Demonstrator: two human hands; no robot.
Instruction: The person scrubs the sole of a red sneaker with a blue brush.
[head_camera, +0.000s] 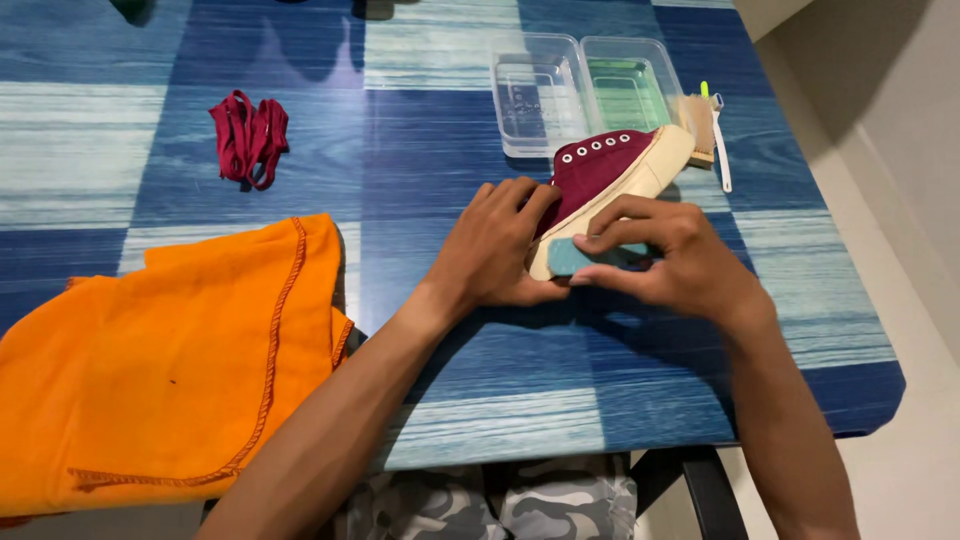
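Observation:
A dark red canvas shoe with a cream rubber sole and no laces lies on its side on the blue and white table. My left hand grips the shoe at its heel end and steadies it. My right hand pinches a small teal sponge and presses it against the cream sole near the heel. Both forearms reach in from the bottom of the view.
An orange cloth covers the table's near left. A bundle of dark red laces lies at the far left. Behind the shoe stand two clear plastic tubs, one holding greenish liquid, with a wooden brush and a toothbrush beside them.

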